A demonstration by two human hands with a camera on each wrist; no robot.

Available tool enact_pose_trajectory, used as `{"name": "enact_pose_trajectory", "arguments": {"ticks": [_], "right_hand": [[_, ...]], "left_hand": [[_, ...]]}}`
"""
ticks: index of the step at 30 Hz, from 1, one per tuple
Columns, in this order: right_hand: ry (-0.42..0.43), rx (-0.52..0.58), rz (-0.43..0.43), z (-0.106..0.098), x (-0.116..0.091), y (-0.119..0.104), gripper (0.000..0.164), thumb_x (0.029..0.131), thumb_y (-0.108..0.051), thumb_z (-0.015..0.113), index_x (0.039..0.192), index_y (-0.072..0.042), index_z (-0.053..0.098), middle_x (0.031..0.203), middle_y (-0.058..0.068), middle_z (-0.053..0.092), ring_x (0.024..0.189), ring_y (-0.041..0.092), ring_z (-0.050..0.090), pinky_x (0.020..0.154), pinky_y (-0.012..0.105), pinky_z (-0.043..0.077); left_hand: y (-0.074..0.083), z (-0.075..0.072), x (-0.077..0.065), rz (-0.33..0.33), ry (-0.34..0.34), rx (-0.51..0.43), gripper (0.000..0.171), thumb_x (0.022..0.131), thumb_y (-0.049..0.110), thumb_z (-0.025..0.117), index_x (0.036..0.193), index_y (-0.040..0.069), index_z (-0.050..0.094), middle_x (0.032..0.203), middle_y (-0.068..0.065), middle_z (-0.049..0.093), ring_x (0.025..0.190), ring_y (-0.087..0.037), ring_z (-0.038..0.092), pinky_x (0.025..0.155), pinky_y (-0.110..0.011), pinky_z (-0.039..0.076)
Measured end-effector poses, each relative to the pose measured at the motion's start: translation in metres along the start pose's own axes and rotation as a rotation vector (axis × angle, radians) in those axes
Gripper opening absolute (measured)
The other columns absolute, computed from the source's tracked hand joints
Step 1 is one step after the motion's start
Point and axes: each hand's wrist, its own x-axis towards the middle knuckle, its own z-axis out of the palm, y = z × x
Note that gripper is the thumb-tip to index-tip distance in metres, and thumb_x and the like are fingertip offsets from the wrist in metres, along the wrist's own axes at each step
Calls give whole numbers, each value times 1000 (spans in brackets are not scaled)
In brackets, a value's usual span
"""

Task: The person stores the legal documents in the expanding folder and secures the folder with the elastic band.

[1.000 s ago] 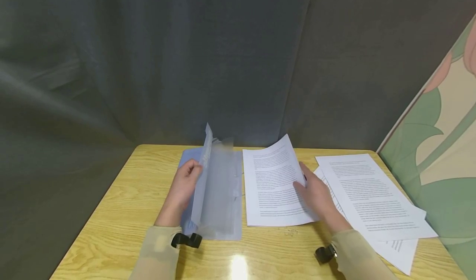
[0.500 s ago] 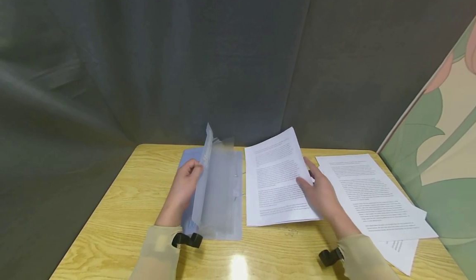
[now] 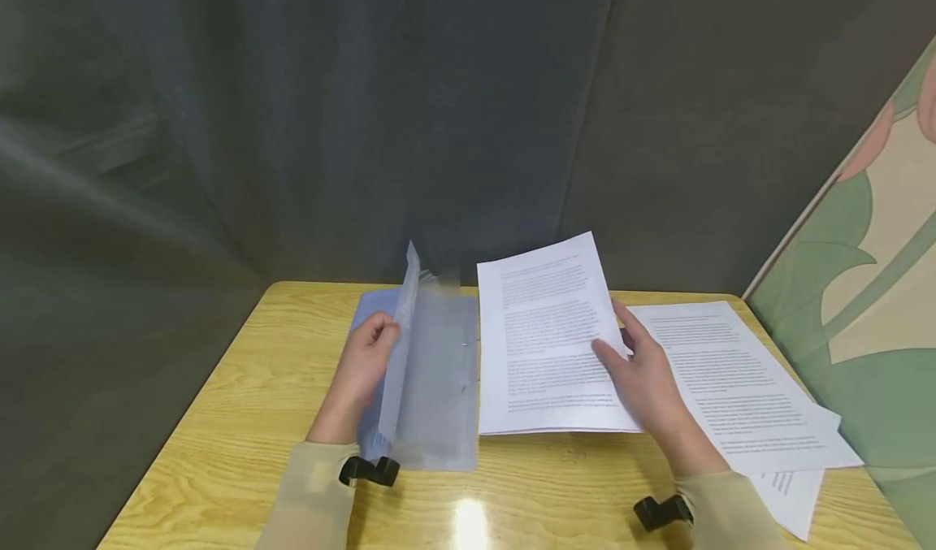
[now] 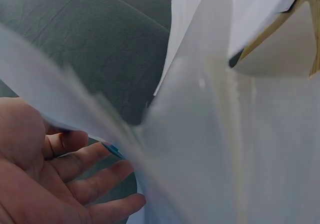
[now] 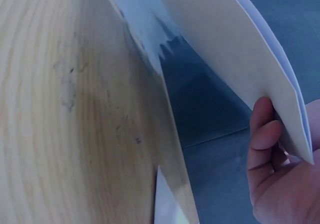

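Observation:
A bluish translucent plastic folder (image 3: pixel 461 387) lies opened on the left half of the table. My left hand (image 3: pixel 366 359) holds its front cover (image 3: pixel 398 363) raised, nearly upright; in the left wrist view the fingers (image 4: pixel 107 181) lie behind the cover. To the right, a thin stack of printed paper (image 3: pixel 548 347) is lifted and tilted, gripped at its right edge by my right hand (image 3: pixel 643 379). The thumb presses on the printed side, while the right wrist view shows fingertips (image 5: pixel 265 134) curled against the blank back of the stack (image 5: pixel 225 44).
More printed sheets (image 3: pixel 724 387) lie overlapping on the right of the wooden table (image 3: pixel 241 420). A dark curtain (image 3: pixel 439 127) hangs behind the far edge. A floral panel (image 3: pixel 870 290) stands at the right side.
My right hand has raised the paper stack and shifted slightly right and away, and the stack's bottom edge has risen. The left hand and folder cover stay nearly where they were.

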Motion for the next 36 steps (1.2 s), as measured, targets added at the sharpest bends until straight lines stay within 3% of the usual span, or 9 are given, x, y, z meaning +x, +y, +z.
{"name": "enact_pose_trajectory", "arguments": {"ticks": [16, 36], "right_hand": [[-8, 135, 11, 2, -5, -29, 78, 112, -29, 66, 177, -31, 22, 139, 21, 65, 91, 25, 76, 70, 34, 62], [-99, 280, 39, 51, 0, -50, 76, 112, -21, 67, 176, -28, 27, 135, 20, 64, 90, 26, 77, 71, 35, 63]], "left_hand": [[-2, 0, -1, 3, -2, 19, 21, 111, 14, 54, 91, 8, 55, 75, -1, 40, 67, -19, 37, 62, -34, 33], [0, 5, 0, 9, -14, -29, 21, 111, 11, 52, 90, 7, 53, 78, -4, 40, 71, -23, 38, 66, -35, 34]]}}
